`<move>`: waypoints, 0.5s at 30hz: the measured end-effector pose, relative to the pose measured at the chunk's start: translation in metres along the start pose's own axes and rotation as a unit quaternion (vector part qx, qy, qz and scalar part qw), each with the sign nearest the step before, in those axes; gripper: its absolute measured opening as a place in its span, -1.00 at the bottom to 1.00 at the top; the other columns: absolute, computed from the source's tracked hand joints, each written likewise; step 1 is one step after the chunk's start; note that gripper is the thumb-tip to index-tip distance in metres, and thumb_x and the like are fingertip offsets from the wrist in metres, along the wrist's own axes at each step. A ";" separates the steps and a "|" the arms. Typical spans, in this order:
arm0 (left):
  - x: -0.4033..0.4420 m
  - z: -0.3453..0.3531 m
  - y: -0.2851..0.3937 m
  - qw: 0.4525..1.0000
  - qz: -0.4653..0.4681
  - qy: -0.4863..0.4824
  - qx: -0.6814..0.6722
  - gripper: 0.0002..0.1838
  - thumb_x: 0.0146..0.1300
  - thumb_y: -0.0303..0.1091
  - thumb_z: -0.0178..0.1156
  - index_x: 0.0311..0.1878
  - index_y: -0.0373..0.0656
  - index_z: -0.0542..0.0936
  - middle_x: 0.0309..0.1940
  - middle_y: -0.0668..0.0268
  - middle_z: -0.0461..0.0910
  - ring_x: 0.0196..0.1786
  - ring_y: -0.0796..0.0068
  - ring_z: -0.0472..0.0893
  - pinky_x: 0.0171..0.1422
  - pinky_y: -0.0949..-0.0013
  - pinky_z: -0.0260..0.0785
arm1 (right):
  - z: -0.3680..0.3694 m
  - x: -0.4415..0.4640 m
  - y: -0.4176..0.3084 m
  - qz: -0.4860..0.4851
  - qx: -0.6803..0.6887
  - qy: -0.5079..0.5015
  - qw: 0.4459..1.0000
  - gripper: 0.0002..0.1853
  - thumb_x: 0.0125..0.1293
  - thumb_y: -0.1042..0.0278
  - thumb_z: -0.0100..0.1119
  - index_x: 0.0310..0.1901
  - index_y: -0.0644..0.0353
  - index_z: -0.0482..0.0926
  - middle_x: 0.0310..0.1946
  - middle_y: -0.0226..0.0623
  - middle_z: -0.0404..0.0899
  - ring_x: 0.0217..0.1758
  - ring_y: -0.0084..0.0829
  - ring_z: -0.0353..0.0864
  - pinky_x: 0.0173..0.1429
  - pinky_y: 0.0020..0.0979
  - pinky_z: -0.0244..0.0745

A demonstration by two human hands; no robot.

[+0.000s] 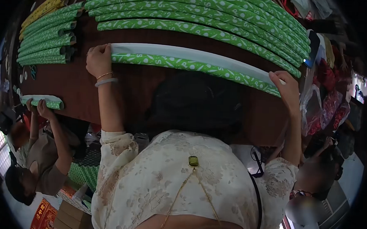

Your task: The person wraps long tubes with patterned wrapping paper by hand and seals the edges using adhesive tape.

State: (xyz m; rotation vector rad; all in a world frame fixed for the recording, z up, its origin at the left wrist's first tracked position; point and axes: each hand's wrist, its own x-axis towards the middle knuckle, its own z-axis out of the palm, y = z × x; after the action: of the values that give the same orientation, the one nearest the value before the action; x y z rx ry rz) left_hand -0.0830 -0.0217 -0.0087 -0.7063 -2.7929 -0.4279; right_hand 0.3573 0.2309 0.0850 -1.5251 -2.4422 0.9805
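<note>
Left hand (pixel 99 61), right hand (pixel 287 88) gripping opposite ends of partly rolled green printed sheet (pixel 185 65).
Sheet is stretching across dark surface (pixel 82 94), showing white along its far edge, between person's torso (pixel 188 184) and green rolls (pixel 196 10).

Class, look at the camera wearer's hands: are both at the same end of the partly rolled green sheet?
No, the left hand is at one end of the sheet and the right hand at the other.

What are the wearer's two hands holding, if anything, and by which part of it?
A partly rolled sheet of green patterned wrapping paper, by its two ends: left hand at one, right hand at the other.
</note>
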 end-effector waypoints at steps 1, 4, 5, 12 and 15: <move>0.000 0.002 -0.002 1.000 -0.001 -0.001 -0.002 -0.82 -0.01 -0.06 0.25 -0.43 0.10 0.69 -0.35 0.47 0.59 -0.25 0.36 0.59 -0.27 0.21 0.44 | 0.003 -0.001 0.004 0.004 -0.001 0.004 1.000 -0.57 0.13 -0.01 0.20 -0.40 0.32 0.59 -0.44 -0.26 0.54 -0.39 -0.42 0.51 -0.24 -0.45 0.37; 0.001 0.000 0.000 1.000 -0.003 -0.008 -0.001 -0.82 0.00 -0.06 0.25 -0.42 0.10 0.69 -0.34 0.47 0.59 -0.24 0.36 0.59 -0.25 0.22 0.45 | 0.011 -0.004 0.007 -0.019 -0.045 0.028 0.998 -0.54 0.10 -0.06 0.20 -0.41 0.31 0.60 -0.40 -0.23 0.56 -0.35 -0.29 0.56 -0.25 -0.39 0.40; 0.001 -0.001 0.001 1.000 -0.009 -0.013 0.002 -0.81 0.00 -0.06 0.25 -0.42 0.10 0.69 -0.34 0.46 0.59 -0.24 0.36 0.59 -0.24 0.23 0.45 | 0.013 -0.006 0.002 -0.027 -0.113 0.050 0.992 -0.53 0.09 -0.09 0.19 -0.42 0.30 0.60 -0.40 -0.24 0.56 -0.34 -0.26 0.56 -0.26 -0.36 0.41; 0.003 0.000 -0.003 1.000 0.004 -0.017 0.000 -0.81 0.01 -0.06 0.24 -0.39 0.10 0.69 -0.31 0.45 0.59 -0.22 0.35 0.59 -0.23 0.23 0.44 | 0.031 -0.004 -0.003 -0.031 -0.276 0.119 0.953 -0.52 0.05 -0.14 0.16 -0.48 0.24 0.62 -0.37 -0.30 0.55 -0.30 -0.25 0.55 -0.27 -0.30 0.45; 0.006 0.001 -0.006 1.000 0.010 -0.021 -0.006 -0.81 0.01 -0.06 0.24 -0.39 0.10 0.70 -0.29 0.45 0.59 -0.21 0.34 0.58 -0.22 0.22 0.44 | 0.038 -0.002 -0.002 -0.067 -0.313 0.138 0.937 -0.53 0.05 -0.13 0.15 -0.49 0.22 0.63 -0.38 -0.33 0.54 -0.29 -0.28 0.54 -0.29 -0.31 0.46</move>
State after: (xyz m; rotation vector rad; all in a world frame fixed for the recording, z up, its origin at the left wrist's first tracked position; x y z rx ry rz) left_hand -0.0909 -0.0237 -0.0089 -0.7527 -2.8222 -0.4329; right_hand 0.3416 0.2112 0.0566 -1.4733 -2.7232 -0.0684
